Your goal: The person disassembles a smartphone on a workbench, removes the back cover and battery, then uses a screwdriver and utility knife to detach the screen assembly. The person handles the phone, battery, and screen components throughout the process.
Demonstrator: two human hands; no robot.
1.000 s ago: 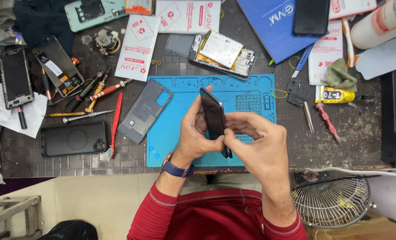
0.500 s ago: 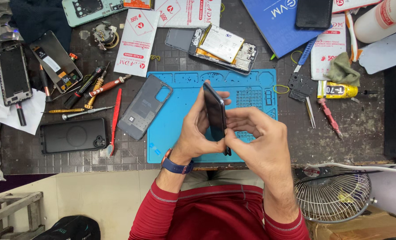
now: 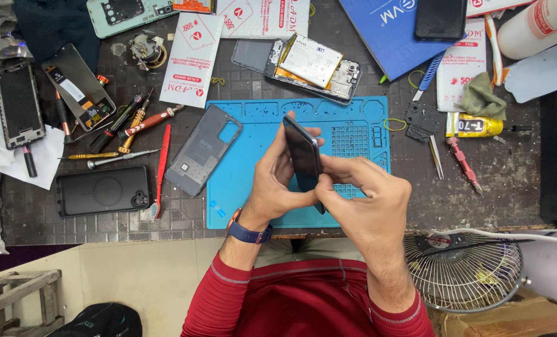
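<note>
A dark phone (image 3: 303, 157) stands on edge above the blue work mat (image 3: 241, 193). My left hand (image 3: 278, 181) wraps it from the left, with fingers at its top end. From the right, my right hand (image 3: 366, 200) pinches its lower edge with thumb and fingers. A grey phone back cover (image 3: 202, 150) lies on the mat's left edge. An opened phone (image 3: 313, 67) with its battery showing rests just beyond the mat.
Screwdrivers (image 3: 125, 128) and red tools lie to the left, beside a black phone case (image 3: 102, 190) and phone parts. A glue tube (image 3: 475, 126), tweezers (image 3: 436, 157) and a blue box (image 3: 391, 31) sit to the right. A small fan (image 3: 463, 271) stands below the table edge.
The phone has tilted slightly and both hands have shifted their grip along it; the view has also drifted a little.
</note>
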